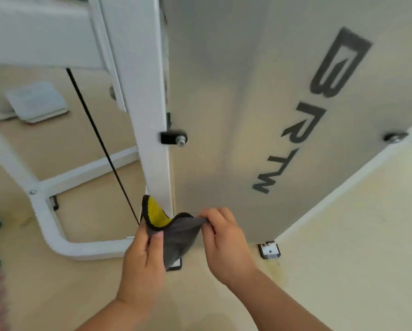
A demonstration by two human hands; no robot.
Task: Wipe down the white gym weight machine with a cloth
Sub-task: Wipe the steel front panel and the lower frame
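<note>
A grey cloth with a yellow inner side and a dark edge hangs between my hands, in front of the foot of the white weight machine. My left hand pinches its left edge between thumb and fingers. My right hand pinches its right corner and pulls it taut. The machine's wide panel bears dark letters, and a white upright post stands at its left edge. The cloth is held just off the post's base; I cannot tell whether it touches.
A black cable runs down beside the post. The white tubular base frame curves across the beige floor at left. A black bracket with a bolt sticks out from the post. A metal foot plate sits at the panel's corner.
</note>
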